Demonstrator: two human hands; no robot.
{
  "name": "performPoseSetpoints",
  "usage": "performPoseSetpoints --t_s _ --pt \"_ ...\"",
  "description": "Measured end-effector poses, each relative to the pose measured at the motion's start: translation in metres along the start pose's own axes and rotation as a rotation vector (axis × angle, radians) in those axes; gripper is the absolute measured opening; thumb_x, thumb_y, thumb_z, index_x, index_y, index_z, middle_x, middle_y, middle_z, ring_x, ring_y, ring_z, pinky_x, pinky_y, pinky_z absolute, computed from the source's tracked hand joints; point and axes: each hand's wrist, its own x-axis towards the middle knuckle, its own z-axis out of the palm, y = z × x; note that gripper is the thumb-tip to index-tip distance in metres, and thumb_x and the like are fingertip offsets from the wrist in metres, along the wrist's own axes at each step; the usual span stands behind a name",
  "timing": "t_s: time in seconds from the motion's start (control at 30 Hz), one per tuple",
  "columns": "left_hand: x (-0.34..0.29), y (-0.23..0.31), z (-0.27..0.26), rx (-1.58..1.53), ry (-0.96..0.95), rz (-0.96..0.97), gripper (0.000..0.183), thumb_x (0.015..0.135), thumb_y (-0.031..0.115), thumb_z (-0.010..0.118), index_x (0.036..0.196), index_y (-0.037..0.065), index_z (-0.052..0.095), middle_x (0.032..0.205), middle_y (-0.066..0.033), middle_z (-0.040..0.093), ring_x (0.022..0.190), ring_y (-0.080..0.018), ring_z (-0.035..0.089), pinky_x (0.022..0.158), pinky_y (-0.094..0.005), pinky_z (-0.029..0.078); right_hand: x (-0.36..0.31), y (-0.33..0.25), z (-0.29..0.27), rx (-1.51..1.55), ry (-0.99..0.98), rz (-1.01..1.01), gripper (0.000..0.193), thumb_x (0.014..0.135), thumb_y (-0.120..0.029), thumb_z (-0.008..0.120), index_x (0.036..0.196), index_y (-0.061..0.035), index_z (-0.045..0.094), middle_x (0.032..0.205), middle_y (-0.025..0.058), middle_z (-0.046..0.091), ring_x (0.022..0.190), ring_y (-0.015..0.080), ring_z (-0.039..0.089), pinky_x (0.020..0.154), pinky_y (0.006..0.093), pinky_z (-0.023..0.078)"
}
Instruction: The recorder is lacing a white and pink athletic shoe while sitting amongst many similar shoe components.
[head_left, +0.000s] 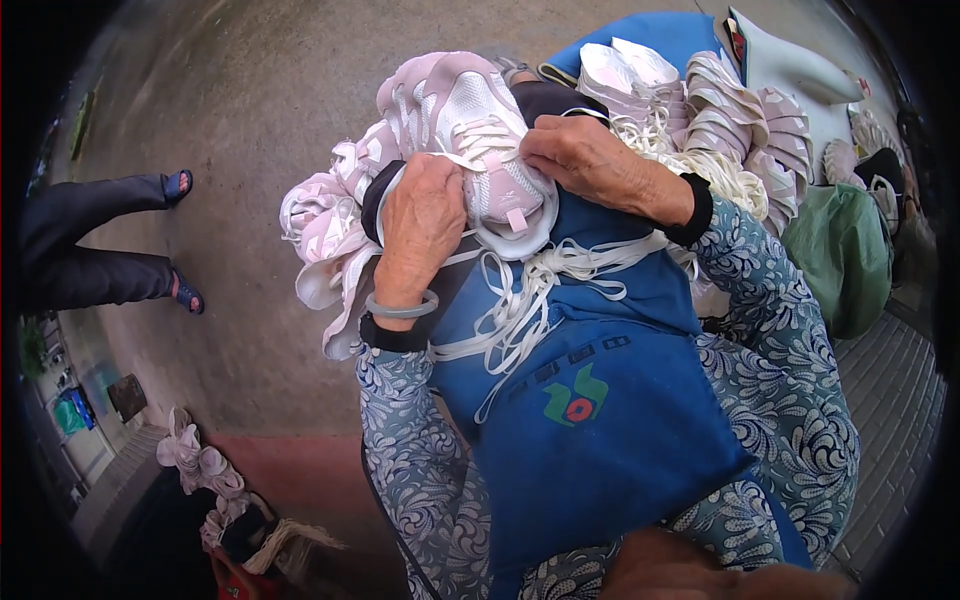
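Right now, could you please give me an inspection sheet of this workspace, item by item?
Surface: blue apron over the lap; grey floor beyond.
Job's things: pink and white shoe upper with white laces trailing across the apron.
Clutter: pile of pink uppers at left, stacked white uppers at right, green bag.
Grips: left hand and right hand both clasp the shoe upper.
Cables: nothing seen.
Surroundings: another person's legs in blue sandals at left.
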Motion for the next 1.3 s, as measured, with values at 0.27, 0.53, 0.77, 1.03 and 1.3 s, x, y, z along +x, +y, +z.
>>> performPoseSetpoints --t_s 0.27,0.53,0.77,1.03,1.3 --pt "-0.028 0.024 0.009 0.296 0.317 0.109 0.035 0.078 0.021 0.067 0.106 0.002 0.057 0.100 -0.0124 0.054 0.096 -0.0309 0.051 0.085 -0.0435 0.037 -0.012 0.009 0.000 0.105 0.056 0.185 0.016 0.084 -0.014 0.062 0.091 0.0008 0.060 0.081 0.0153 0.061 0.073 0.0309 0.061 0.066 0.0348 0.048" --pt "-0.031 0.027 0.019 0.477 0.187 0.007 0.037 0.081 0.024 0.063 0.111 0.003 0.058 0.094 -0.0109 0.052 0.088 -0.0271 0.049 0.080 -0.0419 0.034 -0.010 0.001 0.017 -0.066 0.143 0.090 0.013 0.084 -0.011 0.060 0.089 0.0009 0.061 0.079 0.0143 0.060 0.073 0.0306 0.061 0.066 0.0364 0.049" --pt "-0.020 0.013 0.017 0.355 0.129 0.042 0.021 0.080 0.013 0.053 0.096 0.000 0.059 0.081 -0.0133 0.054 0.078 -0.0304 0.052 0.073 -0.0428 0.037 -0.016 -0.017 0.013 -0.356 0.278 -0.004 0.029 0.075 -0.023 0.067 0.093 -0.0045 0.055 0.085 0.0104 0.052 0.081 0.0260 0.055 0.069 0.0354 0.044" --pt "-0.013 0.007 0.026 0.082 0.266 0.041 0.017 0.074 0.005 0.053 0.091 0.002 0.055 0.076 -0.0127 0.054 0.072 -0.0307 0.052 0.074 -0.0415 0.036 -0.022 -0.019 0.029 -0.554 0.185 0.118 0.028 0.071 -0.018 0.062 0.090 0.0009 0.054 0.084 0.0118 0.051 0.077 0.0231 0.052 0.067 0.0331 0.041" --pt "-0.014 0.018 0.026 0.329 0.225 0.161 0.024 0.075 0.002 0.055 0.099 0.005 0.056 0.074 -0.0107 0.054 0.070 -0.0272 0.055 0.074 -0.0386 0.037 -0.022 -0.003 0.043 -0.437 0.121 0.133 0.023 0.073 -0.008 0.056 0.093 0.0038 0.053 0.085 0.0164 0.053 0.080 0.0286 0.055 0.071 0.0366 0.044"
